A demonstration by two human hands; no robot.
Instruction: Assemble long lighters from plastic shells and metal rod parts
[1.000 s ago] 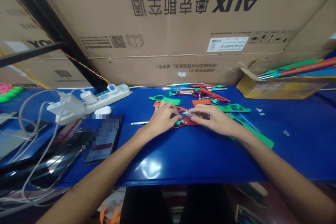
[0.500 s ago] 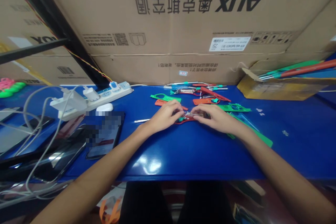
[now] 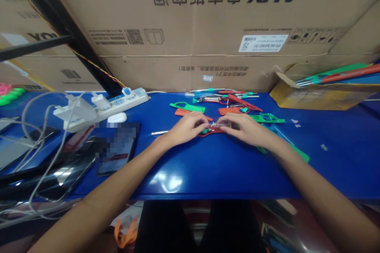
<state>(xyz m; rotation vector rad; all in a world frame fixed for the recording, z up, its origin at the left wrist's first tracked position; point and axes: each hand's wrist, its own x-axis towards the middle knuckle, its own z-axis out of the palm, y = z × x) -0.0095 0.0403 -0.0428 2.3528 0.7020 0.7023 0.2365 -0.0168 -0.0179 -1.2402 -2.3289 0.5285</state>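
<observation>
A red lighter shell half (image 3: 215, 129) lies on the blue table between my hands, with small teal and white parts in it. Its metal tube (image 3: 159, 132) sticks out to the left from under my left wrist. My left hand (image 3: 190, 128) is closed, thumb and forefinger pinched at the shell's left part; what is between the tips is too small to make out. With fingers curled, my right hand (image 3: 245, 129) grips a clear lighter fuel tank (image 3: 221, 125) over the shell. Just behind are orange shell pieces (image 3: 233, 110) and a green shell half (image 3: 187, 106).
More lighter parts (image 3: 242, 101) lie along the cardboard wall. Green shells (image 3: 267, 118) are right of my hands. At back right stands a yellow-taped box (image 3: 320, 97) of long lighters. On the left are a power strip (image 3: 109, 112), cables and a phone (image 3: 118, 150).
The view has tilted slightly downward. My right fingers have shifted a little on the clear tank, and the gap between both hands' fingertips is slightly wider.
</observation>
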